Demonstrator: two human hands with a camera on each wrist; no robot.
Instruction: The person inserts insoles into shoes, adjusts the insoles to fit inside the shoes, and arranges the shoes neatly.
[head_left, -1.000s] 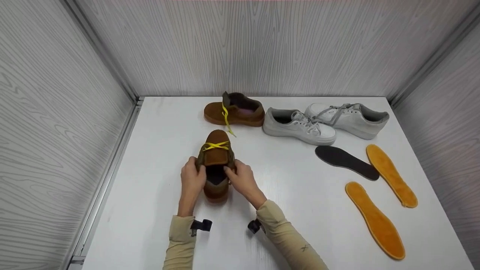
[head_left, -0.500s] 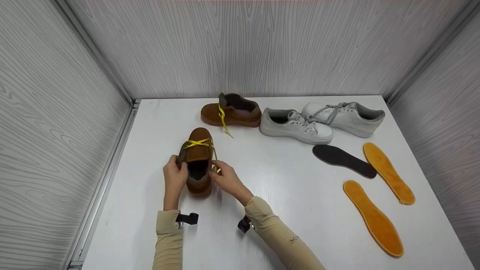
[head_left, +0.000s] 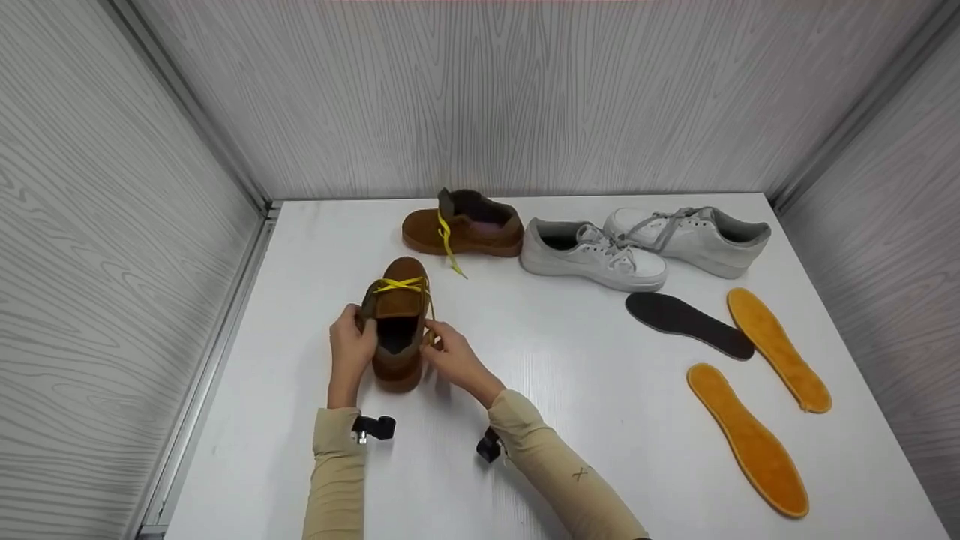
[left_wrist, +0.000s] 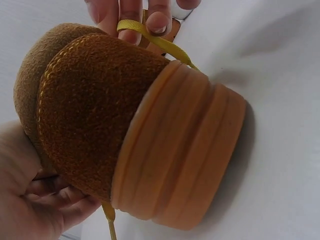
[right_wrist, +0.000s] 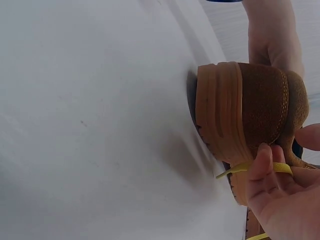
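Note:
A brown suede shoe (head_left: 397, 365) with a yellow lace (head_left: 400, 284) stands on the white table, toe pointing away from me. My left hand (head_left: 351, 346) grips the left side of its collar, thumb at the opening. On the opposite side, my right hand (head_left: 456, 358) pinches the collar between thumb and fingers. One lace end runs across the right fingers in the right wrist view, beside the shoe's heel (right_wrist: 262, 102). From the left wrist, the rubber sole (left_wrist: 175, 150) rests on the table, and part of the left hand is hidden behind the heel. The shoe's inside looks dark.
Another brown shoe (head_left: 427, 231) with a loose yellow lace lies at the back. Two white sneakers (head_left: 555, 259) stand to its right. A black insole (head_left: 686, 322) and two orange insoles (head_left: 750, 442) lie on the right. Grey wood-grain panels (head_left: 480, 97) enclose the table.
Both hands have shifted left with the brown shoe. Its right-hand lace end now shows beside the right fingers. Over the last half second hardly anything has moved.

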